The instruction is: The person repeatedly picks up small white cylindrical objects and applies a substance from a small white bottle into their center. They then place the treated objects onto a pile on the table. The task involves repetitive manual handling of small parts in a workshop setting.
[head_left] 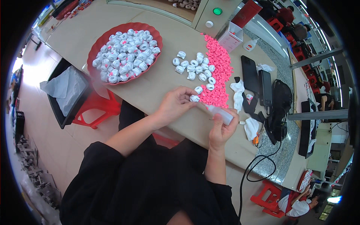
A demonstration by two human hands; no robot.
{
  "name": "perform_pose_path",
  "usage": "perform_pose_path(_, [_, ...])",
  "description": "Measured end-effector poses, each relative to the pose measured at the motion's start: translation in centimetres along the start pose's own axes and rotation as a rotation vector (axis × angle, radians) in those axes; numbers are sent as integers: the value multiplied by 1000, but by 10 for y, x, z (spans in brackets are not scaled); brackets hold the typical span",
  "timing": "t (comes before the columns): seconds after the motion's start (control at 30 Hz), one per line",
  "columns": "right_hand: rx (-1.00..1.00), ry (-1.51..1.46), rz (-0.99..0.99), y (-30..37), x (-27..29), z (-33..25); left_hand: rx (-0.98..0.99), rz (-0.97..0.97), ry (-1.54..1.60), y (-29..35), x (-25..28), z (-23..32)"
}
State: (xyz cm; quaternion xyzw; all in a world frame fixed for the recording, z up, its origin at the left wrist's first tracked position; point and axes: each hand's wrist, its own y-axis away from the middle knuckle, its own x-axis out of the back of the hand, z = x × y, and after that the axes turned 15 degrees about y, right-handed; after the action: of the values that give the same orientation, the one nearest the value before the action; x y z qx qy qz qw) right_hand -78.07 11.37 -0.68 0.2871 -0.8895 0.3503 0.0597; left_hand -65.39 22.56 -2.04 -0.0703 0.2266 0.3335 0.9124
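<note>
My left hand (171, 105) is closed on a small white rounded piece (194, 98), pinched at the fingertips above the table's near part. A translucent squeeze bottle (223, 114) is in my right hand (222, 131), fingers wrapped round it. The bottle's narrow tip points left at the white piece; whether they touch I cannot tell. Just beyond my hands, a long heap of small pink pieces (219, 65) runs away from me. Several loose white pieces (191, 68) lie to its left. One more white piece (198, 90) sits right by my left fingertips.
A red scalloped bowl (91, 56), full of white pieces with pink bits, stands at the left. At the right lie a black phone (249, 73), a black power bank (265, 88), white cloth scraps (251, 129), orange-handled scissors (256, 140) and a black cable (258, 159).
</note>
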Motion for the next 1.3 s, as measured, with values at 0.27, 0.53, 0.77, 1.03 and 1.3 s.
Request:
perform_pose_path(0.27, [-22, 21, -71, 0, -1, -1, -30, -2, -49, 1, 0, 3])
perform_pose_path(0.53, [-14, 30, -64, -1, -2, -2, -46, -6, -30, 1, 0, 2])
perform_pose_path(0.77, [-18, 18, -59, -2, -3, -2, -49, -1, -40, 0, 1, -1])
perform_pose_path(1.03, [-24, 23, -67, -2, -4, -2, -38, 11, -29, 1, 0, 2])
perform_pose_path(1.3, [-4, 48, -51, -3, -5, -1, -19, 5, -31, 1, -2, 6])
